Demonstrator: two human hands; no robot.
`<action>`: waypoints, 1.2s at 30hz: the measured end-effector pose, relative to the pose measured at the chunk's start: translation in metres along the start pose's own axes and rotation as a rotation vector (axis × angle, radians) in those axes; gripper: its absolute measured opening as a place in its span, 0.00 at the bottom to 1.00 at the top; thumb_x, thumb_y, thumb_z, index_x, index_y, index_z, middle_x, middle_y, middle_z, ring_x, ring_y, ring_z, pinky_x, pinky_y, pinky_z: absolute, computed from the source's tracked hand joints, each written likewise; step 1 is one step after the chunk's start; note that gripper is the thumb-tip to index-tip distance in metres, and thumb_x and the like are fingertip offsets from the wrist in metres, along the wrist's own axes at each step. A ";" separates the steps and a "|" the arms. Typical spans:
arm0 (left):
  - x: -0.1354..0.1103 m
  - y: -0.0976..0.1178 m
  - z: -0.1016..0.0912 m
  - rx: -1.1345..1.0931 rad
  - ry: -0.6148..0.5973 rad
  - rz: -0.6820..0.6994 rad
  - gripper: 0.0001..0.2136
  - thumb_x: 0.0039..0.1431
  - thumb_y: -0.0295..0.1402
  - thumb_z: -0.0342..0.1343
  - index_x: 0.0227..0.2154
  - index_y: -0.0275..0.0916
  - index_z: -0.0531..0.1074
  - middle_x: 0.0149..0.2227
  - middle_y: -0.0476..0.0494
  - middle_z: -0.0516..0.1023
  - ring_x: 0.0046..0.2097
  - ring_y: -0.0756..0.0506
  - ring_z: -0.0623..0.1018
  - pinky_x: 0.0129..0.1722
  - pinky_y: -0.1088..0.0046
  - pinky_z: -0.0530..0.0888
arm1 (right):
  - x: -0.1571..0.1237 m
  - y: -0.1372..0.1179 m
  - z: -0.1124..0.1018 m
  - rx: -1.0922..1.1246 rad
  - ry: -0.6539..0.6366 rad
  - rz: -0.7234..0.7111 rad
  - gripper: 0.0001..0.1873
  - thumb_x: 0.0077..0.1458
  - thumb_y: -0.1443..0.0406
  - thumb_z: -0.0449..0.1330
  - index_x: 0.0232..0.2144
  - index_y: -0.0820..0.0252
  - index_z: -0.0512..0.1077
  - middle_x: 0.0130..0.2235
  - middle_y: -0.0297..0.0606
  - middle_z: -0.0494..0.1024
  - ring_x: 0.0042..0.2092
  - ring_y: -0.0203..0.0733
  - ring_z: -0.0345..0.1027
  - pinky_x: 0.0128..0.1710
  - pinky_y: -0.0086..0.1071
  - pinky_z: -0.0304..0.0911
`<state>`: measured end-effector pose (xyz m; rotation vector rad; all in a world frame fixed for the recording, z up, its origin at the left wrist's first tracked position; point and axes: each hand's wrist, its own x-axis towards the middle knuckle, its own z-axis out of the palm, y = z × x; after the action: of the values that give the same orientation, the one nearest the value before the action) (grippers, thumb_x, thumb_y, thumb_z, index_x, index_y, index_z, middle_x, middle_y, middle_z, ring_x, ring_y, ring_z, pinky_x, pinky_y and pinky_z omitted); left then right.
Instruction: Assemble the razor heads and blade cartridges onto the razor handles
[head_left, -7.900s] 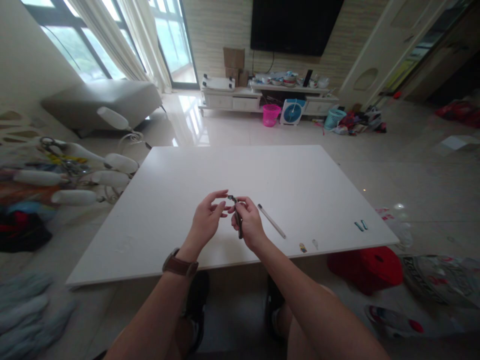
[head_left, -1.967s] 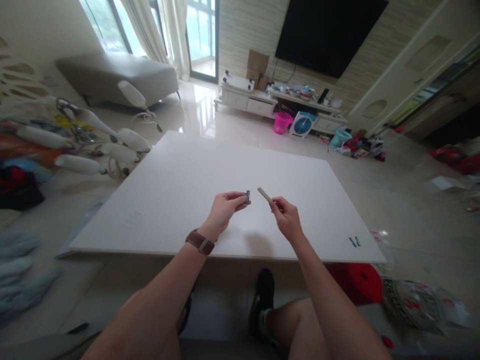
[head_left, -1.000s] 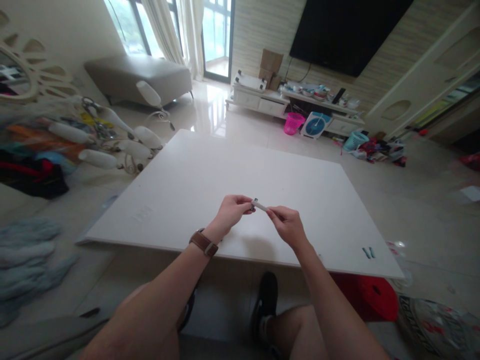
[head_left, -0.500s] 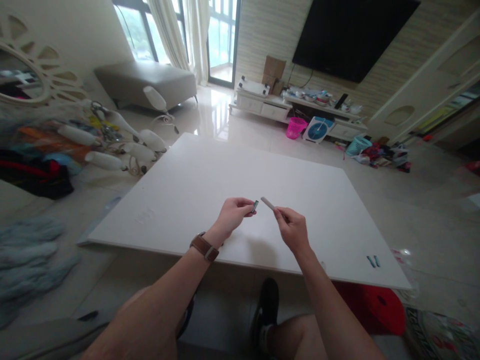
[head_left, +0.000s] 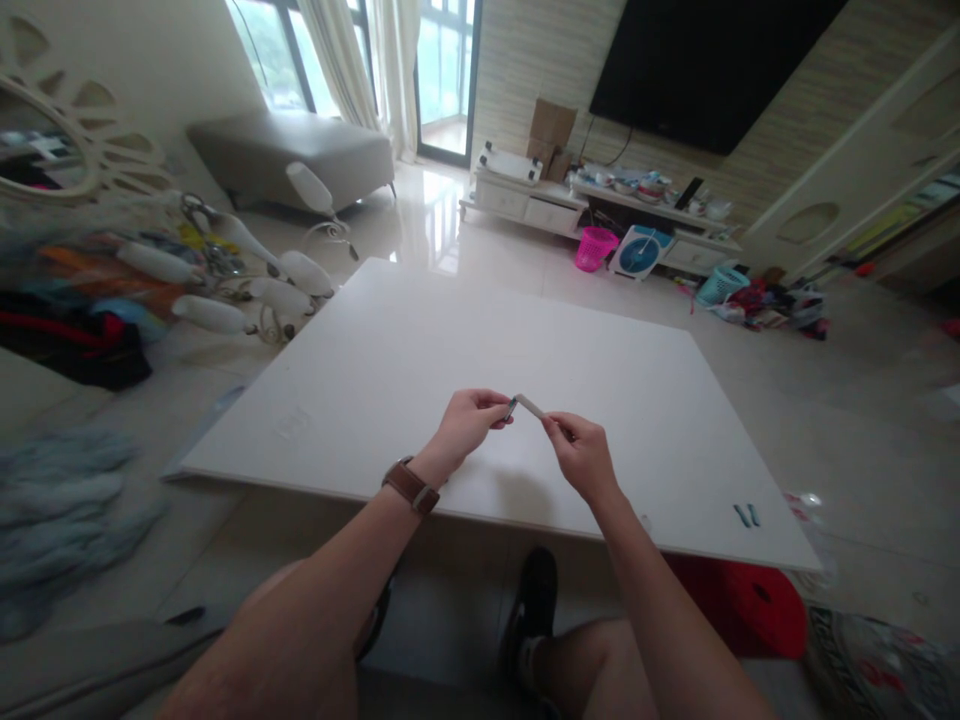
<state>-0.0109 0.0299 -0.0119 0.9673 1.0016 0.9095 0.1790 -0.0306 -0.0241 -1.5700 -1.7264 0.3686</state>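
Stick [head_left: 531, 405], white and thin, sits pinched at its lower end in the right hand [head_left: 581, 460], above the near middle of the big white table [head_left: 420, 340]. Left hand [head_left: 466, 425] pinches a small dark cap [head_left: 511, 407] between thumb and forefinger. Half a second ago cap and stick tip stood apart; now they touch, tip meeting cap, so the two pieces look to be going together again. Two small teal bits [head_left: 745, 515] lie by the table's right corner, well apart.
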 end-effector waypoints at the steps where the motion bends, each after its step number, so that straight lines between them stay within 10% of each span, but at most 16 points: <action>1: 0.000 0.000 0.000 0.003 -0.002 -0.002 0.04 0.52 0.27 0.62 0.30 0.32 0.79 0.29 0.40 0.80 0.33 0.48 0.79 0.37 0.71 0.74 | 0.000 0.000 0.000 -0.004 0.028 0.013 0.16 0.65 0.56 0.56 0.35 0.60 0.79 0.29 0.37 0.78 0.27 0.39 0.65 0.28 0.32 0.57; 12: 0.001 -0.001 -0.001 -0.034 -0.016 -0.008 0.05 0.49 0.29 0.65 0.30 0.32 0.79 0.29 0.40 0.80 0.34 0.47 0.79 0.39 0.69 0.74 | 0.001 0.003 -0.002 -0.034 0.082 0.037 0.18 0.65 0.55 0.55 0.34 0.60 0.78 0.26 0.37 0.75 0.26 0.39 0.63 0.28 0.32 0.54; 32: 0.004 -0.001 -0.006 -0.031 0.013 0.023 0.05 0.46 0.30 0.64 0.28 0.35 0.80 0.28 0.44 0.79 0.33 0.49 0.74 0.37 0.70 0.69 | -0.002 -0.001 -0.005 0.009 -0.246 -0.142 0.17 0.66 0.57 0.56 0.34 0.57 0.81 0.25 0.35 0.74 0.26 0.38 0.63 0.29 0.32 0.56; 36: 0.004 -0.001 -0.007 -0.008 0.013 0.026 0.05 0.47 0.30 0.63 0.28 0.35 0.80 0.27 0.44 0.79 0.32 0.49 0.74 0.36 0.70 0.69 | -0.002 0.000 -0.005 -0.010 -0.136 -0.108 0.17 0.66 0.56 0.55 0.35 0.57 0.81 0.25 0.36 0.73 0.27 0.38 0.63 0.29 0.32 0.56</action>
<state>-0.0164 0.0345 -0.0153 0.9713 0.9980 0.9419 0.1820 -0.0338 -0.0211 -1.4802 -1.9106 0.4211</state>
